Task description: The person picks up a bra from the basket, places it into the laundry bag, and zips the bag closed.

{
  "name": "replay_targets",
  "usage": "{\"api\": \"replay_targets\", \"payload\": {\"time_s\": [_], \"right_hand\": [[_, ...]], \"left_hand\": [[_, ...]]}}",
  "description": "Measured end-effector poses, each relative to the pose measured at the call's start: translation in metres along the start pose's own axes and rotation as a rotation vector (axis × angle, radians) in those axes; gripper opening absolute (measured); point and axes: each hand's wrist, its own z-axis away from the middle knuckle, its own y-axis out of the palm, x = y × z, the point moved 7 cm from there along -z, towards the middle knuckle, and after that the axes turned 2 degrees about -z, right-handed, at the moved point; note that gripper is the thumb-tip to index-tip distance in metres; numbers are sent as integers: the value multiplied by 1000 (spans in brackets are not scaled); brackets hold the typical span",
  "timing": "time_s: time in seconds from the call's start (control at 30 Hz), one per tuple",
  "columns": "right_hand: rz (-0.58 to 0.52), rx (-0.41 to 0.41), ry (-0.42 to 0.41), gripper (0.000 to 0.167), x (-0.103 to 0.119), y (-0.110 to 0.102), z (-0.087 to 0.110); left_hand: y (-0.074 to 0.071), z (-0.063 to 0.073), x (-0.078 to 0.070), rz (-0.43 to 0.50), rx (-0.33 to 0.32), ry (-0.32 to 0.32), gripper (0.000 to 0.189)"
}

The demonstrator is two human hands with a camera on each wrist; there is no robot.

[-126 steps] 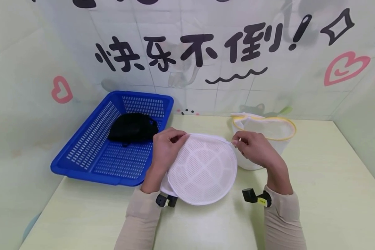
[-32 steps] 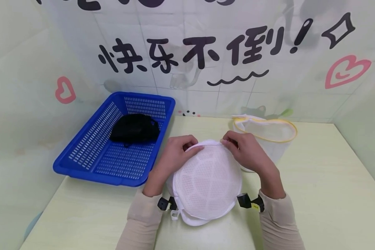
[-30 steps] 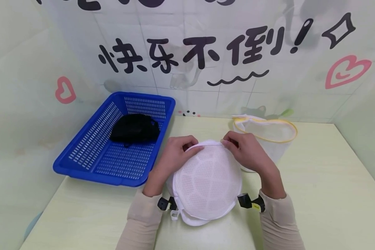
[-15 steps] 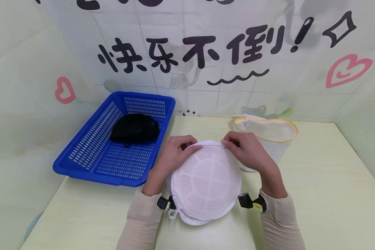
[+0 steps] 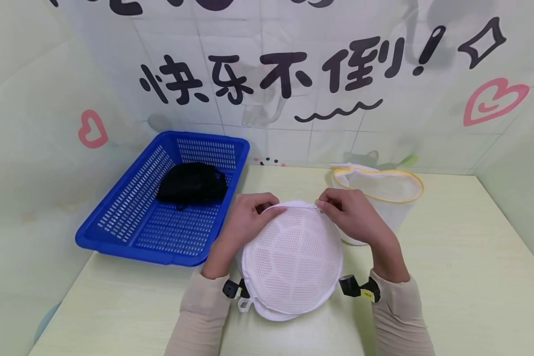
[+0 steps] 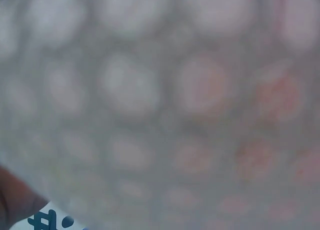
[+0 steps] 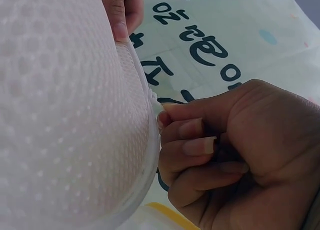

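Observation:
A round white mesh laundry bag (image 5: pixel 293 262) is held above the table, its flat face towards me. At its upper left edge, my left hand (image 5: pixel 249 217) pinches the rim, thumb lying over the mesh. My right hand (image 5: pixel 356 212) is at the upper right edge. In the right wrist view, the thumb and fingers of this right hand (image 7: pixel 240 150) pinch a small white zipper pull (image 7: pixel 156 100) on the bag's zipped rim. A white loop (image 5: pixel 244 304) hangs at the lower left. Blurred mesh (image 6: pixel 150 99) fills most of the left wrist view.
A blue plastic basket (image 5: pixel 155 256) stands at the left, holding a black cloth item (image 5: pixel 191 183). Behind my right hand stands another white bag with a yellow rim (image 5: pixel 400 200), its top open. A printed curtain (image 5: pixel 267 104) hangs behind the pale table (image 5: pixel 463 277).
Since the earliest frame, the bag has come a little nearer and its loop has come into sight. My right hand has moved left, closer to the left one. Over the last second almost nothing moved.

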Motion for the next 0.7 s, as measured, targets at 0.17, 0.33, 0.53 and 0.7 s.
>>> {"api": "replay_targets", "payload": {"time_s": [0.17, 0.33, 0.53, 0.7], "right_hand": [[9, -3, 10, 15, -3, -1, 1], [3, -5, 7, 15, -3, -2, 1], [-7, -2, -8, 16, -4, -3, 1], [-16, 11, -10, 16, -5, -2, 2]], "left_hand": [[-2, 0, 1, -5, -22, 17, 10], [-2, 0, 0, 0, -25, 34, 11], [-2, -1, 0, 4, -24, 36, 11], [-2, 0, -1, -13, -16, 28, 11]]}}
